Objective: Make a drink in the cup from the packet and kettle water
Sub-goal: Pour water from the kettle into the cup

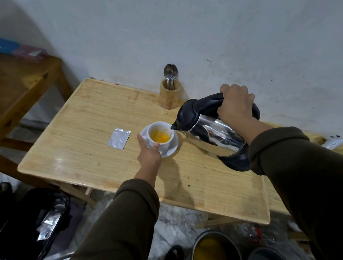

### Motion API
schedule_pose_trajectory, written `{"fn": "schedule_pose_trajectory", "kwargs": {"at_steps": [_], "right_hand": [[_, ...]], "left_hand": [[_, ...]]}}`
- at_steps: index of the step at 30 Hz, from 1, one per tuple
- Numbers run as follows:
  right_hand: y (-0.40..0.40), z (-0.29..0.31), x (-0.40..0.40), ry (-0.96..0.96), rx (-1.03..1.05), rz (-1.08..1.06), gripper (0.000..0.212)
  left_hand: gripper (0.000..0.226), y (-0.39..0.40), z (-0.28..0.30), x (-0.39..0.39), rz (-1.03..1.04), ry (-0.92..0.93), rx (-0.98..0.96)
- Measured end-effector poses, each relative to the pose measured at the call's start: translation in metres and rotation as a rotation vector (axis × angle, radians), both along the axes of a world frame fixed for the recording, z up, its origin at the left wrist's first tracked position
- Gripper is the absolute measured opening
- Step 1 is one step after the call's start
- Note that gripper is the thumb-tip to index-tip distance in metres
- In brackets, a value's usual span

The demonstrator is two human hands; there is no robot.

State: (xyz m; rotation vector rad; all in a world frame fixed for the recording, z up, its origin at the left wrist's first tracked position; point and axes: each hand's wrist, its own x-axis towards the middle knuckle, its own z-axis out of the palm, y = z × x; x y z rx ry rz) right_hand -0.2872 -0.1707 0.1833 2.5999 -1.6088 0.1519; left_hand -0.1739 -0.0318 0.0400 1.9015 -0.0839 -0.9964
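Note:
A white cup (pixel 163 144) stands on a white saucer (pixel 173 148) near the middle of the pale wooden table (pixel 98 157). Orange liquid swirls inside the cup. My left hand (pixel 148 152) grips the cup's near side, thumb on the rim. My right hand (pixel 236 105) holds the black handle of a steel kettle (pixel 214 134), tilted with its spout at the cup's right rim; water runs into the cup. A silver packet (pixel 119 138) lies flat on the table left of the saucer.
A wooden holder (pixel 170 97) with spoons stands by the wall behind the cup. A darker wooden bench (pixel 7 90) is at the left. On the floor are a black bag (pixel 29 227) and two buckets (pixel 215 252).

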Motion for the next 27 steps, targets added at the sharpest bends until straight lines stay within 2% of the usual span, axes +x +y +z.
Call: {"fn": "schedule_pose_trajectory", "kwargs": {"at_steps": [27], "right_hand": [[-0.0056, -0.0005, 0.0013, -0.023, -0.008, -0.031, 0.023]], "left_hand": [[0.071, -0.0008, -0.0038, 0.0002, 0.002, -0.015, -0.022]]}}
